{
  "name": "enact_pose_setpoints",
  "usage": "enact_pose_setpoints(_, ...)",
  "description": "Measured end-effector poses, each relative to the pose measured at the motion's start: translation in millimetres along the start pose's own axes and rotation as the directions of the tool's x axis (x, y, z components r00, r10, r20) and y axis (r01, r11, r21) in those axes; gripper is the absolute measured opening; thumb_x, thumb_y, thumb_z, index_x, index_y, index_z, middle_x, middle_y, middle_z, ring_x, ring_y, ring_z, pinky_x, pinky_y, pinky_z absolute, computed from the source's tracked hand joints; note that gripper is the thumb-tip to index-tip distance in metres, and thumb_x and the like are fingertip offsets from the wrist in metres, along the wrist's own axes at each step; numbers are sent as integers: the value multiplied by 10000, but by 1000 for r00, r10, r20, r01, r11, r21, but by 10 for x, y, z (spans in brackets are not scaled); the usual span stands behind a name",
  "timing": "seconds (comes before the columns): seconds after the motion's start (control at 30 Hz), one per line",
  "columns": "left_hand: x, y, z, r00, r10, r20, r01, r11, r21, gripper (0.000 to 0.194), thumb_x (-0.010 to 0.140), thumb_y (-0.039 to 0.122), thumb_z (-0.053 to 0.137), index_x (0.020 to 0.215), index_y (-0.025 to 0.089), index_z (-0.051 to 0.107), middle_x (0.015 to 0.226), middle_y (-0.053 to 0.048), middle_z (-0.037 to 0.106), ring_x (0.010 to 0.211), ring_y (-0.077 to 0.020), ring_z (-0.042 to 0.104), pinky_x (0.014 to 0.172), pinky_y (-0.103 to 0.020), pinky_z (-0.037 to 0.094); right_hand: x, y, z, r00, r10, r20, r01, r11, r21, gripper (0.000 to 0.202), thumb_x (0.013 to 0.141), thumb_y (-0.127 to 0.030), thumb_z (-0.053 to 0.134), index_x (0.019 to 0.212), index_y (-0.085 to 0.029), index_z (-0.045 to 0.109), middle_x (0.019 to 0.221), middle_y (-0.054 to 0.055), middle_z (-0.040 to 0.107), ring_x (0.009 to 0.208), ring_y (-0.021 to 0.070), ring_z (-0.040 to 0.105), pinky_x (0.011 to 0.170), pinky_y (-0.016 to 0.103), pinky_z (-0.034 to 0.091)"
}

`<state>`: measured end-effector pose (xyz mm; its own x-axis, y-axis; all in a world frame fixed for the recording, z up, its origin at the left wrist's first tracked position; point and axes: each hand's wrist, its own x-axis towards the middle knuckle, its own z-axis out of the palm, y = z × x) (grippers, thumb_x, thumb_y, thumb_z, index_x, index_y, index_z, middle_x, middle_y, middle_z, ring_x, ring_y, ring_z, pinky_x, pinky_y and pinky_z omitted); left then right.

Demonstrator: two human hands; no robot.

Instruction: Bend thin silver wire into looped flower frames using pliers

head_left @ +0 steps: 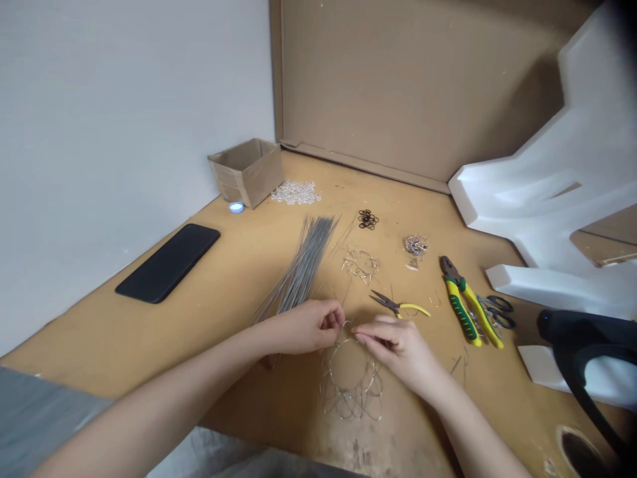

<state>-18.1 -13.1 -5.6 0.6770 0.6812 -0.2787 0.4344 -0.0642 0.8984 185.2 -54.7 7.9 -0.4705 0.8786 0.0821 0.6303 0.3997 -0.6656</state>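
Near the table's front edge lies a round wire frame [374, 380] made of a ring with several looped wires around it. At its far side, my left hand [318, 325] is closed with thumb and finger pinched on the wire. Opposite it, my right hand [393, 342] pinches the frame's wire between thumb and forefinger. A small wire loop shows between the two hands. Beyond my left hand is a bundle of straight grey wires [311, 259]. Needle-nose pliers [395, 305] with a yellow handle lie just past my right hand.
Bent wire pieces [361, 265], black rings [367, 220], a small metal heap [416, 245] and clear beads [297, 192] lie farther back. A cardboard box [249, 174] and black phone [169, 262] are left; green-yellow pliers [468, 309], scissors [499, 311] and white foam [517, 199] are right.
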Motion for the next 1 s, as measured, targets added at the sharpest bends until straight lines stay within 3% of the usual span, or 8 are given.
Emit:
enact_pose_setpoints(0.53,-19,42,32,998,69,0,-69,997,-35,196,710,192,527,896,164,473,808,-16,613,616,-93,532,547,-192,415,36,-44,8,996,11,83,-16,998,57,182,853,-205,495,814,-198,673,670,8,588,620,112,523,585,217,379)
enact_pose_setpoints(0.67,-29,68,44,998,31,58,-23,992,-128,170,751,197,478,914,177,434,854,-19,628,504,-70,538,489,-193,419,35,-40,-6,996,41,77,-49,992,112,179,846,-217,502,808,-195,675,692,12,611,617,112,533,584,216,389)
enact_pose_setpoints(0.87,-66,100,46,988,-41,146,72,974,-213,245,753,270,526,953,205,401,985,-37,605,403,-37,507,340,-138,320,42,-54,-1,992,95,79,-108,978,178,183,832,-232,508,769,-173,669,653,3,601,583,102,502,535,201,363)
enact_pose_setpoints(1.0,-41,68,79,986,-37,164,75,969,-236,246,757,267,526,957,209,395,891,-17,610,397,-46,507,361,-155,362,28,-40,9,984,144,107,-163,965,206,205,828,-240,495,735,-163,660,590,-19,539,521,84,412,475,194,304)
